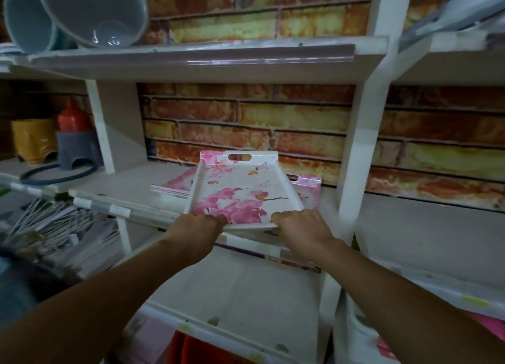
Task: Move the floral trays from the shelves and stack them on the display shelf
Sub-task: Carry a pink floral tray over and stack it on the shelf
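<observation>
Left hand (pixel 200 227) and right hand (pixel 300 228), fingers curled round its near rim, hold the floral tray (pixel 240 191) at the shelf's (pixel 131 188) front edge, over another tray (pixel 308 184); judged stacking: next, lower it squarely

The middle shelf (pixel 131 188) has bare board to the left of the floral tray (pixel 240 191) and open air above it, up to the underside of the upper shelf (pixel 207 63). A brick-patterned wall (pixel 273 123) closes the back. A white upright (pixel 355 150) stands just right of the tray — little room there. Another pink tray (pixel 308 184), possibly a small stack, lies flat beneath and behind it. Both hands — left hand (pixel 198 227) and right hand (pixel 302 228) — fill the tray's near edge, over the shelf's front lip.
</observation>
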